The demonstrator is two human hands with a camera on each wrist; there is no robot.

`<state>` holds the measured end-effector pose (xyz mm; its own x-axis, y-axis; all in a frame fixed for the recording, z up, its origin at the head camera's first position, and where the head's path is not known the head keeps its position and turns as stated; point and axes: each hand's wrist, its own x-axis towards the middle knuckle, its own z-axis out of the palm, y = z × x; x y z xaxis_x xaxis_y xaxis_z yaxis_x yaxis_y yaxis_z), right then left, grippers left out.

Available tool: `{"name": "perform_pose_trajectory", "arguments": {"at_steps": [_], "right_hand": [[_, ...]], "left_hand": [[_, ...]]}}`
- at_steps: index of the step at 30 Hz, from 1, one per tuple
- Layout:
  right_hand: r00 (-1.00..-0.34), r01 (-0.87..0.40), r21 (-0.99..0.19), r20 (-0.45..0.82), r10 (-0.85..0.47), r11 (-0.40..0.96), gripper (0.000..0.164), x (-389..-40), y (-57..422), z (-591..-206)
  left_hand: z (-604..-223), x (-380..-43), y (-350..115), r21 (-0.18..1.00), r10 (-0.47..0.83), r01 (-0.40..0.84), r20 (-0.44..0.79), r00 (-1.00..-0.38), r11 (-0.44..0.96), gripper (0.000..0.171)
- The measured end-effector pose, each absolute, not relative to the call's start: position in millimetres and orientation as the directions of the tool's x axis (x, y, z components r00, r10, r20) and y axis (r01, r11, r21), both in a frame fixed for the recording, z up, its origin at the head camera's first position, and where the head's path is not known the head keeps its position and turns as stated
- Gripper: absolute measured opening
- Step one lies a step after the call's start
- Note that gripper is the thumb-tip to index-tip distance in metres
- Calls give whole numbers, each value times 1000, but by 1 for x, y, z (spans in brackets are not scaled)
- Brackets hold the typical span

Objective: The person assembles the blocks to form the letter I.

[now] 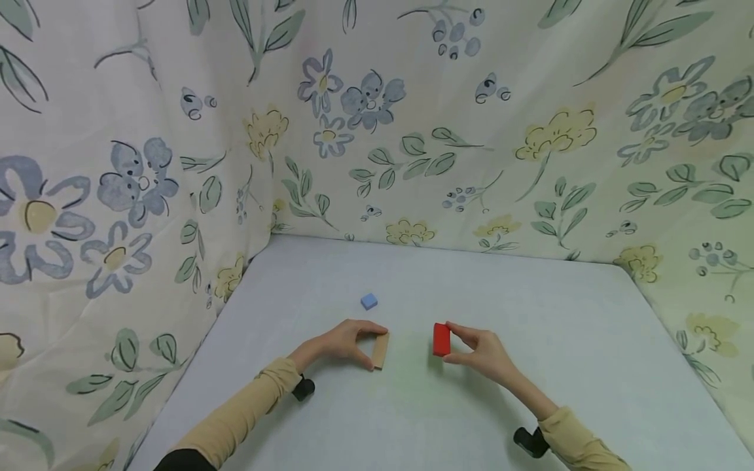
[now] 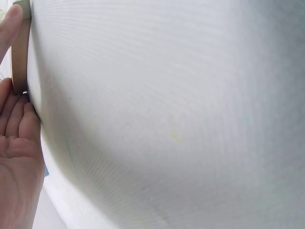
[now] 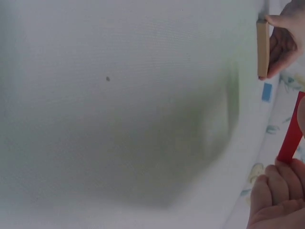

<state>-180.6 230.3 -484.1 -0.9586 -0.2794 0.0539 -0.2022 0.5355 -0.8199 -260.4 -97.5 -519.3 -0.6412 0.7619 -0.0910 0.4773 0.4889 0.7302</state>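
Observation:
With thumb and fingers at its two ends, my left hand (image 1: 341, 340) grips a flat tan wooden block (image 1: 381, 351) at the table's middle. In the left wrist view the same wooden block (image 2: 20, 57) stands on its narrow side close to the white surface. My right hand (image 1: 487, 354) pinches a red rectangular block (image 1: 441, 340) between thumb and fingers, a short way to the right. The right wrist view shows the red block (image 3: 290, 131) raised, with a shadow on the cloth below. Behind the wooden block lies a small blue block (image 1: 369, 301), touched by neither hand.
A white-covered table (image 1: 530, 294) spreads under both hands. Floral curtains (image 1: 448, 131) hang along its back and sides. Each wrist carries a small black camera, such as the left one (image 1: 304, 388).

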Motion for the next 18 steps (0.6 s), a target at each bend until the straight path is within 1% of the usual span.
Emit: {"name": "perform_pose_trajectory", "arguments": {"at_steps": [10, 18], "right_hand": [[-956, -146, -859, -5, -294, 491, 68, -182, 229, -504], [-958, -169, -802, -2, -286, 572, 68, -182, 227, -512]], "left_hand": [[-518, -259, -98, 731, 763, 481, -84, -641, 484, 77], [-519, -260, -98, 741, 762, 470, -85, -642, 479, 78]]}}
